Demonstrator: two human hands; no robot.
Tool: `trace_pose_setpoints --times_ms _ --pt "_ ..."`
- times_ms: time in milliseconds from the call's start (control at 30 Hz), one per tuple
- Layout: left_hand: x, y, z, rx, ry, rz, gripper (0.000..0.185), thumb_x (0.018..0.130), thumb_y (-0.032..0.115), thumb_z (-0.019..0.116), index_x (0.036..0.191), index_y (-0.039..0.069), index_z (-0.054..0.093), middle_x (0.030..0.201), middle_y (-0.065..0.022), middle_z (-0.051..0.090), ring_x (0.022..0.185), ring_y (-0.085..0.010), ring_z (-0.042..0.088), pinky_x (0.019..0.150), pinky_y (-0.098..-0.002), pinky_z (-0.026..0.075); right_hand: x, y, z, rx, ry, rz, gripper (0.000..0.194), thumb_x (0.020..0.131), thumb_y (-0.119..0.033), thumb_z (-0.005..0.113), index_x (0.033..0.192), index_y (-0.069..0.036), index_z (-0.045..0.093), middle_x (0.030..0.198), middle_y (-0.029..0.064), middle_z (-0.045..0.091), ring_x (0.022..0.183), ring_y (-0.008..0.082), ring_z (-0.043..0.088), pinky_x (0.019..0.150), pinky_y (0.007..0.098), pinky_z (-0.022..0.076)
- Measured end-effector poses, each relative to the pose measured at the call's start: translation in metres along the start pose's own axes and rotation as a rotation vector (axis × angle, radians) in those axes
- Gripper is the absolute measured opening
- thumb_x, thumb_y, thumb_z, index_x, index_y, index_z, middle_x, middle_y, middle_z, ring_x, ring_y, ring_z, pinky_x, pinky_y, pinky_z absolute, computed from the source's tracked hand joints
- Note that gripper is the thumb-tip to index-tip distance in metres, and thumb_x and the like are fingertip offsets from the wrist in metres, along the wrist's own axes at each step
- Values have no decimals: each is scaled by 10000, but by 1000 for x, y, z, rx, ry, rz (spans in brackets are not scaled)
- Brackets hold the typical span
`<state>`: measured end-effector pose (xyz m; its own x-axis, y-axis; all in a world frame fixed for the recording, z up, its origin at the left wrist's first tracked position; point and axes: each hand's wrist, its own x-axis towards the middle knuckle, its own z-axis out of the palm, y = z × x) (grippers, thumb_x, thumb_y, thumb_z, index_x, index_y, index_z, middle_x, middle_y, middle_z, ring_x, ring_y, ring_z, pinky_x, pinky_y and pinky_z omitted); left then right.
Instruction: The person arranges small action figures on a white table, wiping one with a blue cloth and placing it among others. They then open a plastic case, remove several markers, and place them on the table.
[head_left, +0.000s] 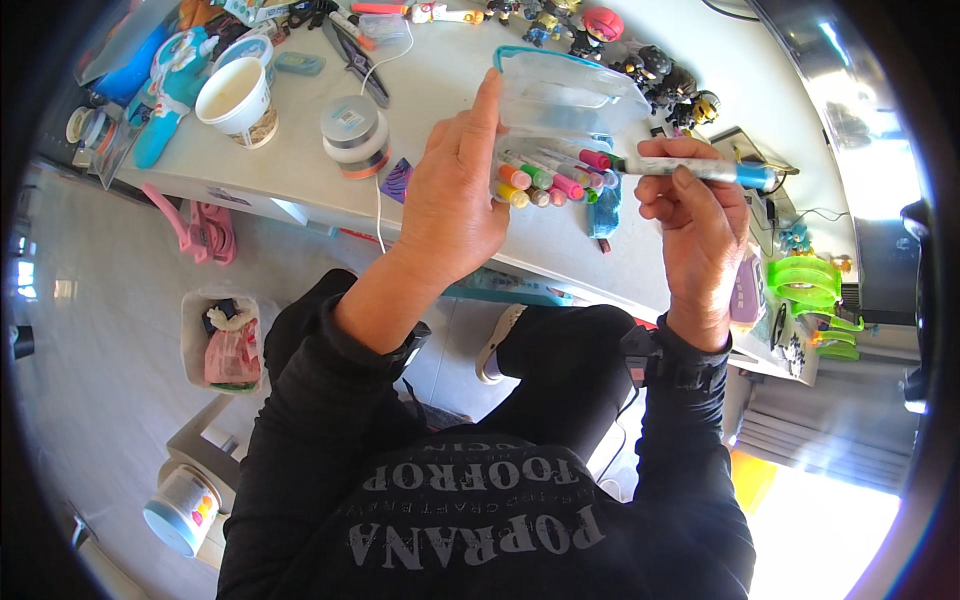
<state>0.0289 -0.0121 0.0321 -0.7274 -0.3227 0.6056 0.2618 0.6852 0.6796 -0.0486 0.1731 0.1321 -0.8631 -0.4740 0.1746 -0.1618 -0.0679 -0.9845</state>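
Note:
My left hand (457, 180) grips the left side of a clear plastic marker case (570, 94) with a blue-trimmed edge. Its lid stands up away from me. Several capped markers (551, 176) lie inside, their pink, green, orange, yellow and brown ends pointing towards me. In my right hand (697, 202) is a white marker (686, 168) with a blue end, held level between thumb and fingers. Its dark left end is close to the markers at the case's right side. A blue fuzzy piece (604, 210) lies below the case on the desk.
Left on the desk (300, 172) are a white paper cup (235, 105), a lidded jar (355, 135) with a white cable beside it, and scissors (356, 64). Several figurines (600, 30) line the back. A green tape dispenser (806, 281) stands right. A waste bin (193, 345) is on the floor.

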Motion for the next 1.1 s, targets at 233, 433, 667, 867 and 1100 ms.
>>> trace_pose_setpoints --times_ms 233,433,667,867,1100 --pt "0 -2 1 30 7 15 1028 615 -118 710 1491 25 193 1106 -140 575 1029 -340 543 841 -386 478 -4 -2 16 -356 -22 -62 214 901 -41 574 1092 49 609 1064 151 662 791 153 674 673 233 549" --pt "-1 -2 1 28 8 11 1039 609 -115 720 1492 24 191 1110 -144 572 1031 -337 543 840 -381 479 -6 6 22 -360 -65 -56 230 844 86 606 1070 42 617 1104 113 632 842 144 664 706 235 550" --pt "0 -1 0 42 -1 7 1047 607 -109 722 1494 25 183 1110 -144 574 1036 -339 543 841 -386 480 -7 11 29 -807 -13 -447 178 809 46 681 980 6 654 977 78 643 809 120 642 658 237 537" --pt "0 -2 1 30 9 8 1046 599 -113 718 1492 25 192 1112 -143 578 1037 -342 546 845 -389 479 -3 19 33 -962 33 -592 168 758 12 740 895 -41 659 857 53 687 750 124 643 587 241 502" --pt "0 -2 1 -4 8 -15 956 659 -97 681 1488 39 225 1120 -180 594 1056 -332 558 885 -400 460 -1 26 31 -1006 50 -642 157 746 -2 749 872 -49 666 891 59 707 743 162 646 599 265 495"
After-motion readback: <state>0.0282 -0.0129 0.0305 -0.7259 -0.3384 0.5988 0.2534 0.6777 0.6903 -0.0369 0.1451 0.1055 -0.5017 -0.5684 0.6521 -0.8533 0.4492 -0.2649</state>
